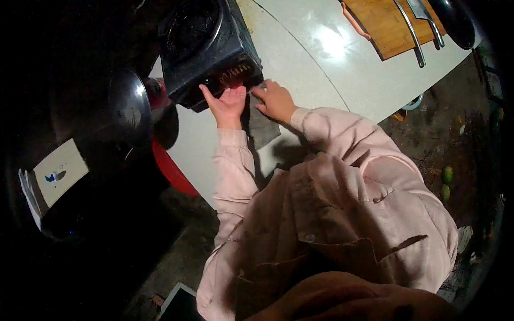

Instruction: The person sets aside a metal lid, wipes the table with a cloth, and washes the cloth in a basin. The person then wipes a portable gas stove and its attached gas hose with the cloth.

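Currently, from my remote seat, I steer by the single-burner stove [211, 51], which sits on the pale tabletop [289, 53]. Of the two hands, the left hand [229, 107] is palm up at the stove's front edge, thumb spread wide and nothing in its palm; I can't tell whether its fingertips touch the casing. The right hand [277, 101] is just beside the stove's front right corner, fingers bent by a grey cloth [265, 128]; whether they pinch it, I can't make out. I'd judge slow, light movements best along that edge, treating the casing as possibly hot and keeping the cloth low, away from the stove's top.
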{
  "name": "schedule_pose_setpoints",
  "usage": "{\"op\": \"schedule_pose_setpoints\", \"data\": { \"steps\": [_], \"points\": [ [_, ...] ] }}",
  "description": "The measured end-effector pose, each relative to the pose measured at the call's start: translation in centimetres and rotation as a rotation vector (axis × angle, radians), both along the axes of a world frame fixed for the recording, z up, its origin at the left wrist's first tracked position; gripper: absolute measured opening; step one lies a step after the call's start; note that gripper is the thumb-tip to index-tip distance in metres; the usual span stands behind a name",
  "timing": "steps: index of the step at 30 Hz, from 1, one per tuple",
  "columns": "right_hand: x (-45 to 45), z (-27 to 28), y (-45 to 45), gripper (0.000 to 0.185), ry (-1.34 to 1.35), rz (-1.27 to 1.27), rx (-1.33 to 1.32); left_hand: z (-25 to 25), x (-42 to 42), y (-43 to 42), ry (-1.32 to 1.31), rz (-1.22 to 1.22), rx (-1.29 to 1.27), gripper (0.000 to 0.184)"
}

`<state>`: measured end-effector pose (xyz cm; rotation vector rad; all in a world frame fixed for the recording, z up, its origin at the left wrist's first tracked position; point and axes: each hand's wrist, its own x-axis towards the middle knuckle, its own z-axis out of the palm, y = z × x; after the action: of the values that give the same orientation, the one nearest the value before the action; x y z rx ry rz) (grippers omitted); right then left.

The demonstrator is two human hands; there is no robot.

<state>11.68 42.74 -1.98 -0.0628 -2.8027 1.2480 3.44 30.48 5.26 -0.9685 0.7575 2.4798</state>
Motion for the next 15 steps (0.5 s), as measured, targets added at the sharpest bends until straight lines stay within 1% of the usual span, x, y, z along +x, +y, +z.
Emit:
{"op": "schedule_pose_setpoints", "data": {
  "steps": [1, 2, 3, 5, 6, 8, 9, 10, 11, 12, 13, 15],
  "points": [
    [0.6, -0.7, -0.4, 0.017, 0.096, 0.215, 0.107, -0.1, 0.0, -0.2, -0.002, 0.003, -0.003, 0.089],
    [0.9, -1.3, -0.7, 0.017, 0.102, 0.273, 0.131, -0.2, -0.3, -0.3, -0.026, 0.004, -0.010, 0.089],
    [1.1, -1.0, -0.1, 0.017, 0.095, 0.267, 0.136, -0.5, -0.5, -0.4, -0.054, -0.001, -0.011, 0.090],
    [1.3, -0.4, 1.7, 0.014, 0.057, 0.339, 0.230, -1.1, -0.6, -0.8, -0.083, -0.002, -0.036, 0.090],
    [1.6, -0.8, 3.1, 0.013, 0.011, 0.284, 0.224, -1.4, -0.5, -0.9, -0.110, 0.008, -0.070, 0.091],
    [1.8, -0.8, 7.5, 0.013, -0.157, 0.253, 0.279, -1.7, -0.1, -0.4, -0.113, 0.038, -0.097, 0.091],
    [1.8, -1.0, 10.1, 0.013, -0.152, 0.220, 0.335, -1.8, 0.2, -0.2, -0.105, 0.076, -0.137, 0.091],
    [1.5, 1.0, 12.7, 0.013, -0.249, 0.152, 0.370, -2.1, 0.3, -0.1, -0.020, 0.049, -0.104, 0.093],
    [1.0, 0.4, 15.3, 0.013, -0.299, 0.122, 0.465, -2.7, 0.3, -0.2, -0.023, 0.053, -0.093, 0.093],
    [0.3, 0.4, 17.3, 0.014, -0.260, 0.011, 0.571, -3.2, 0.2, -0.5, -0.018, 0.060, -0.116, 0.094],
    [-0.5, 0.9, 19.0, 0.015, -0.180, -0.104, 0.613, -3.7, 0.2, -0.9, -0.013, 0.067, -0.142, 0.095],
    [-1.4, 0.7, 22.0, 0.020, 0.062, -0.297, 0.702, -4.1, 0.3, -1.1, -0.017, 0.062, -0.143, 0.096]
  ]
}}
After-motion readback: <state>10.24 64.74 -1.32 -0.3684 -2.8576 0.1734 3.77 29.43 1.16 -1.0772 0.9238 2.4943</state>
